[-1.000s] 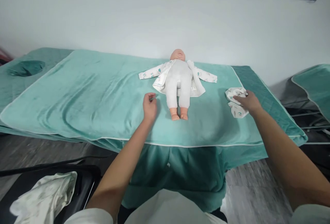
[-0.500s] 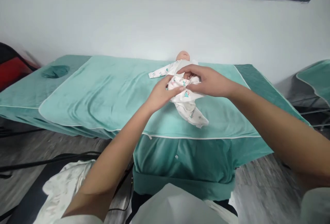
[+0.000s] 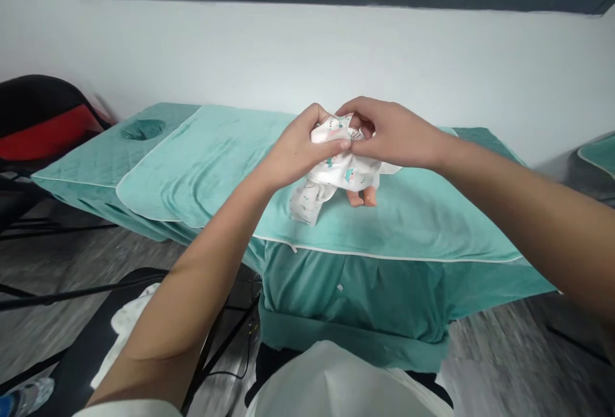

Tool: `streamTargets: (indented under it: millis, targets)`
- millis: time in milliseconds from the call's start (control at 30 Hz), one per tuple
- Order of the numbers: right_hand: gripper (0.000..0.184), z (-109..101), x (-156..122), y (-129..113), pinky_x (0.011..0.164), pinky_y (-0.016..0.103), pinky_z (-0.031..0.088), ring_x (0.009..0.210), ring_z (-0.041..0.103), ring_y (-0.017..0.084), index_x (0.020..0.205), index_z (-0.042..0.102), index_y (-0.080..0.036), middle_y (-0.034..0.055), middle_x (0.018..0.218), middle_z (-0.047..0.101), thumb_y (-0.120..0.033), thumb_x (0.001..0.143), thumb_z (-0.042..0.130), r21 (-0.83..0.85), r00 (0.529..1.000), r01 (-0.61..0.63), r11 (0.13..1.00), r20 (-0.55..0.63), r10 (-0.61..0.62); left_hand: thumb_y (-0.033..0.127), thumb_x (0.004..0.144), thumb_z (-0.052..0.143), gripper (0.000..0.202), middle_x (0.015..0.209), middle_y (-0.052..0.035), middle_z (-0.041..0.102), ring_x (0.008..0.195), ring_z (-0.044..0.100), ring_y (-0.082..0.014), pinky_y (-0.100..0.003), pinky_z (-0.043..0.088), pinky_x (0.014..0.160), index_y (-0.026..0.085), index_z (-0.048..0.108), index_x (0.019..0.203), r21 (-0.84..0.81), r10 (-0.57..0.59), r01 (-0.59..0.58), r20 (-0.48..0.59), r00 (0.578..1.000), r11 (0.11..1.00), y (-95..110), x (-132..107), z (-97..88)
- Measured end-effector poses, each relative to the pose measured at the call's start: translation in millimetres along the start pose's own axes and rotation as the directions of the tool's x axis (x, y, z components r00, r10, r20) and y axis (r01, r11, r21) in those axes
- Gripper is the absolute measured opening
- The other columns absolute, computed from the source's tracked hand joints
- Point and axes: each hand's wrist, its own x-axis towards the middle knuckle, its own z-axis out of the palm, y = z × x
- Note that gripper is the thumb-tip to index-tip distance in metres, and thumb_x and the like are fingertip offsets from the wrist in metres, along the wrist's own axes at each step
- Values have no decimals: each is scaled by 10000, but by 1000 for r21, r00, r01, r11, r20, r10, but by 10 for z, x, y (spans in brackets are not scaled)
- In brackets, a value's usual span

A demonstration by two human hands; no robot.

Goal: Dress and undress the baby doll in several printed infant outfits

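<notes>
Printed garment [image 3: 349, 175]: small, white, with green figures; it hangs bunched between the two hands, and serves here as the centre of a dial whose 12 points to the wall [image 3: 250, 52].
Left hand [image 3: 300, 148]: at 10 o'clock, touching; its thumb lies across the near face while the other fingers go behind, pinching the cloth.
Right hand [image 3: 396, 132]: at 2 o'clock, touching; thumb and curled fingers pinch the upper edge, though how much cloth they have is partly hidden.
Loose end [image 3: 307, 202]: trails to 8 o'clock over the green cover [image 3: 432, 212]; whether it rests there I cannot tell.
Doll [image 3: 369, 196]: only its feet show, at 5 o'clock, just beside the cloth's lower edge; contact between the two cannot be told.
Fingers at the upper edge: the step in hand looks like gathering or opening the cloth there, the thumbs close together.
Next for the cloth: it probably calls for both pinches to be firm and the opening spread, with the trailing part free of folds.
Dark seat [image 3: 81, 353]: well apart, around 8 o'clock, bearing a pale cloth [image 3: 127, 318].
</notes>
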Motion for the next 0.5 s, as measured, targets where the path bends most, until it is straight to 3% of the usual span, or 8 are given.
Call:
streamTargets:
  millis: [133, 300, 400, 500]
  targets:
    - [310, 20, -46, 43, 780, 370, 473, 940, 620, 271, 1078, 713, -226, 36, 856, 674, -339, 791, 679, -73, 999, -31, 997, 35, 34, 395, 745, 838, 409, 1010, -19, 625, 1004, 630, -215, -306, 493, 792, 241, 590, 1031, 63, -17, 18, -11, 1000, 998, -32, 18, -81]
    - [235, 45, -81, 157, 716, 331, 415, 851, 595, 226, 940, 695, -223, 15, 809, 632, -403, 791, 715, -46, 995, -73, 996, 67, 76, 432, 777, 780, 328, 953, -22, 673, 860, 618, -185, -295, 452, 708, 218, 664, 997, 315, -141, 83, 167, 976, 946, -28, 41, -209]
    - [279, 0, -80, 193, 705, 324, 408, 787, 564, 185, 856, 667, -225, 0, 801, 614, -469, 773, 773, 17, 986, -116, 993, 126, 113, 400, 808, 728, 220, 898, -20, 688, 827, 619, -195, -310, 437, 703, 214, 686, 917, 510, -120, -3, 208, 971, 860, 21, 45, -245]
    - [393, -58, -82, 211, 698, 323, 417, 764, 545, 169, 757, 633, -227, -5, 749, 584, -597, 799, 756, 150, 978, -120, 981, 187, 91, 331, 845, 659, 118, 931, -23, 697, 881, 636, -217, -330, 448, 750, 240, 689, 914, 679, -57, -139, 258, 965, 721, 54, 46, -241]
